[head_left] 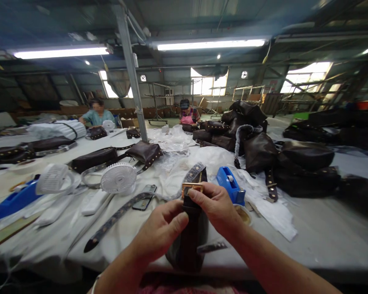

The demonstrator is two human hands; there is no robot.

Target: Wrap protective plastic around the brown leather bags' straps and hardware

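**Brown bag (188, 241) and its gold buckle (192, 188), both hands on it**

So the bag is dead centre, standing up at the near edge of the table (318, 232), right in front of the person. It's dark brown leather, with the buckle sitting at the very top. The left hand (162, 228) is curled around the bag's upper part, thumb pressed flat on the leather just under the buckle. The right hand (216, 204) comes in from the other side, fingers bent and closed, thumb tip on the buckle's lower edge. Neither hand is spread open; both are gripping.

Around it: a studded strap (116, 218) runs off to the left across the white cloth, with a phone (144, 197) lying just beside it. A small white fan (118, 177) stands behind those. A blue tape dispenser (231, 185) sits just behind the right hand. Further right there's a heap of dark bags (282, 159). Two co-workers are at the far end of the table, well apart from all this.
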